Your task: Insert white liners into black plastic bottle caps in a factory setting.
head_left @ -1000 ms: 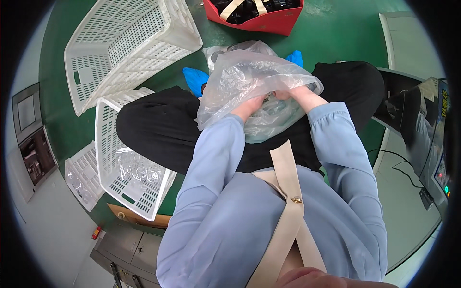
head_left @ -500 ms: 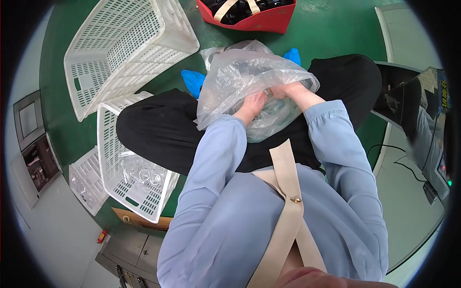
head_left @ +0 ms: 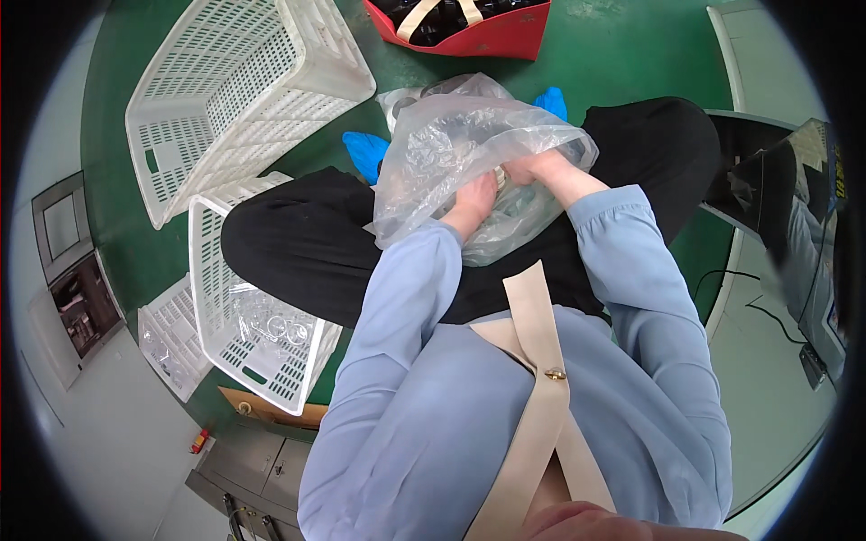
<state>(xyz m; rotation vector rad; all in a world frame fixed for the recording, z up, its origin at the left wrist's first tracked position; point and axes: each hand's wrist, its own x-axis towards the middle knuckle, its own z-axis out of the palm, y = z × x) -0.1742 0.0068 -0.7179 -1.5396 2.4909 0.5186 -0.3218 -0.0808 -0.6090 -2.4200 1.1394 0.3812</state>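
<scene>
Where the clear plastic bag (head_left: 428,149) lies crumpled in the person's lap, between the bent legs in black trousers (head_left: 298,248), both hands reach into its mouth. The left hand (head_left: 475,195) is partly curled, with its fingertips hidden; the right hand (head_left: 534,168) has its fingers bent down and inward. Something small and pale shows between them (too obscured to identify), and I cannot tell whether either hand grips it or only touches it. The bag's mouth faces back toward the person's body, its upper edge draped beside the hands; the long axis is unclear, though that edge slants from near left to far right. Both forearms, in light blue sleeves (head_left: 622,236), angle inward, so the hands nearly meet, the right slightly farther forward.
</scene>
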